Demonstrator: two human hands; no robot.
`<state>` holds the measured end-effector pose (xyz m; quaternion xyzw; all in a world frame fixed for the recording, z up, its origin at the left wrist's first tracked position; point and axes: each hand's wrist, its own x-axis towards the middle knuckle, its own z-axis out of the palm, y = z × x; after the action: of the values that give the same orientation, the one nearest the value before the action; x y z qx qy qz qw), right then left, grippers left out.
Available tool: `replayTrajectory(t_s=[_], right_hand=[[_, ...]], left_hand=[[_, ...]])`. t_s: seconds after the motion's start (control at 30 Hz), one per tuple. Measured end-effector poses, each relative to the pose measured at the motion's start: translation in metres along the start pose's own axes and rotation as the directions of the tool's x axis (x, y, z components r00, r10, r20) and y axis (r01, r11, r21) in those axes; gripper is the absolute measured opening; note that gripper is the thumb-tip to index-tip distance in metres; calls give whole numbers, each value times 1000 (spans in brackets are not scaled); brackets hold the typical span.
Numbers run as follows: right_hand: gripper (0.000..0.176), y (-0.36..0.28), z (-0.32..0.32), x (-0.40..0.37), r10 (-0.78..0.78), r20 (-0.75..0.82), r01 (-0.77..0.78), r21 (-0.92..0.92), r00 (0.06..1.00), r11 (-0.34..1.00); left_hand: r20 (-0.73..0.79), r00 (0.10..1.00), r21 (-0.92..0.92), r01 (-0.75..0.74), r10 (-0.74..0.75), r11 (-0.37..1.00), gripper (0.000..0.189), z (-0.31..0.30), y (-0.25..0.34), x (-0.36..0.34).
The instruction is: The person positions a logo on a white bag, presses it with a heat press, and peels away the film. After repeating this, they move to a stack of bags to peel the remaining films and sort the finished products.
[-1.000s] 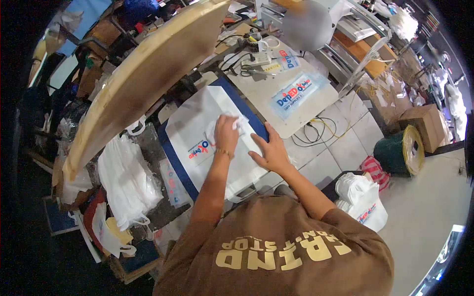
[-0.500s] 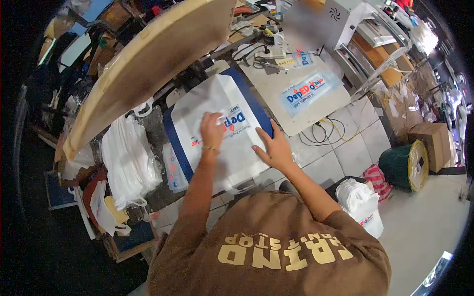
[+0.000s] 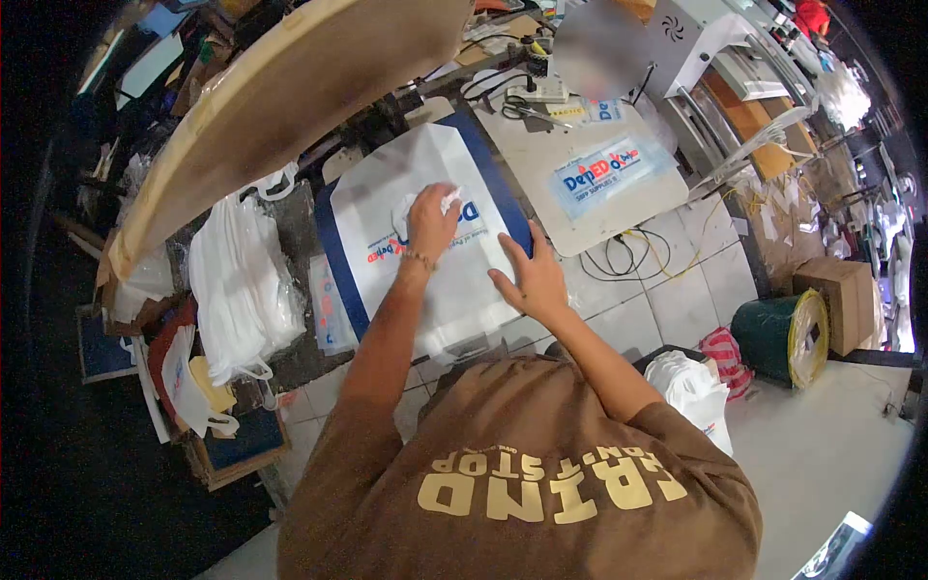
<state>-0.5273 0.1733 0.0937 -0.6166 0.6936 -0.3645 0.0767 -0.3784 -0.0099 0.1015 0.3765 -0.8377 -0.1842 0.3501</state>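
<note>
In the head view, the left hand (image 3: 433, 224) is resting over the middle of a white bag (image 3: 387, 188), its grip closing loosely around a crumpled white cloth (image 3: 449, 198). Compared with the frame just before, this hand is now covering more of the blue-and-red print (image 3: 472, 215), and fewer of its letters are showing. The right hand (image 3: 535, 280) is keeping nearly the same place by the bag's right edge, its grip open, thumb and fingers spreading apart, holding nothing.

The bag is lying flat on a blue pad (image 3: 490, 174), which is showing along the bag's left and right edges. The bag's near edge is reaching towards the person's shirt (image 3: 522, 454).

To the right, a pale surface (image 3: 590, 232) is carrying a printed sheet (image 3: 604, 179) near its right edge, with scissors (image 3: 541, 116) lying towards its far left corner. Left of the pad, a stack of white bags (image 3: 242, 280) is lying, and between the two a printed plastic piece (image 3: 333, 314) is sitting just beside the pad's left edge.
</note>
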Motion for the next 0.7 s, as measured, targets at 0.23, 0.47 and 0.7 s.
replayTrajectory(t_s=[0.23, 0.47, 0.7], right_hand=[[61, -4, -6, 2, 48, 60, -50, 29, 997, 998], [64, -1, -4, 7, -45, 36, 43, 41, 998, 998], [62, -1, -2, 3, -44, 28, 43, 43, 999, 998]], left_hand=[[93, 993, -72, -65, 72, 995, 11, 11, 23, -13], [-55, 994, 8, -92, 92, 996, 8, 37, 40, -10], [-335, 933, 224, 216, -133, 950, 1, -51, -39, -30]])
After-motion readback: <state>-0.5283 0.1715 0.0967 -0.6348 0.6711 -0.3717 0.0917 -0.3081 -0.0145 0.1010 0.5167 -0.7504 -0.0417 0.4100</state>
